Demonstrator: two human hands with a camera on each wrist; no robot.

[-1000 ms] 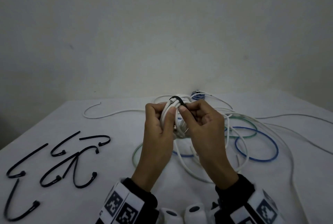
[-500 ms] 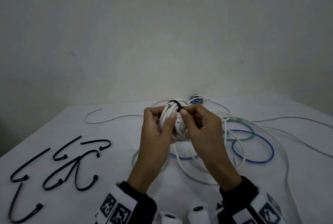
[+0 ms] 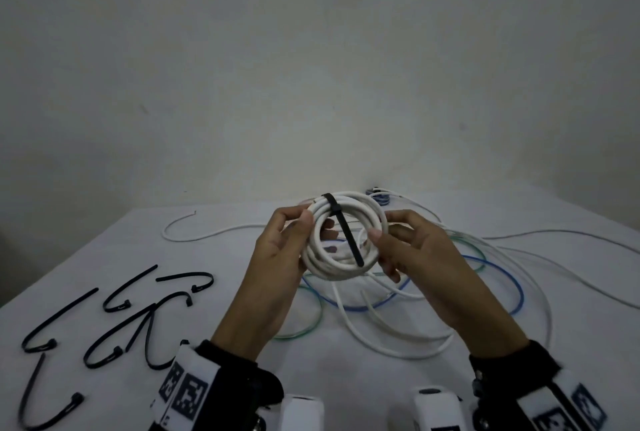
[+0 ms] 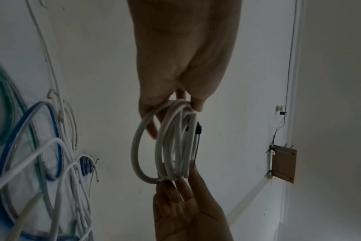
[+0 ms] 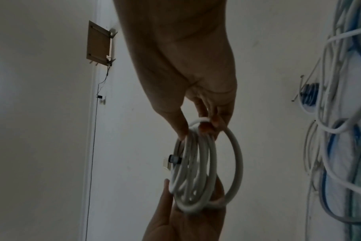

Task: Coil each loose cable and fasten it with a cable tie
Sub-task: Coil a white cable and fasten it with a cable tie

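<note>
A white cable coil [image 3: 343, 264] is held up above the table, facing me as a ring. A black cable tie [image 3: 341, 219] wraps its top, and the tie's tail runs down across the ring. My left hand [image 3: 298, 226] pinches the coil's left side between thumb and fingers. My right hand [image 3: 388, 240] pinches the right side. In the left wrist view the white cable coil [image 4: 171, 143] is edge-on, with the black cable tie [image 4: 198, 130] on its side. The right wrist view shows the white cable coil [image 5: 198, 171] between both hands.
Several loose black cable ties [image 3: 114, 323] lie on the white table [image 3: 104, 250] at the left. Loose white cables [image 3: 398, 337], a blue cable [image 3: 498, 278] and a green cable [image 3: 311, 323] sprawl beneath and to the right of my hands. A small blue coil [image 3: 379, 195] sits by the wall.
The coil has turned from edge-on to face me as an open ring. My hands have moved apart to its two sides, and the right hand has left the tie's head.
</note>
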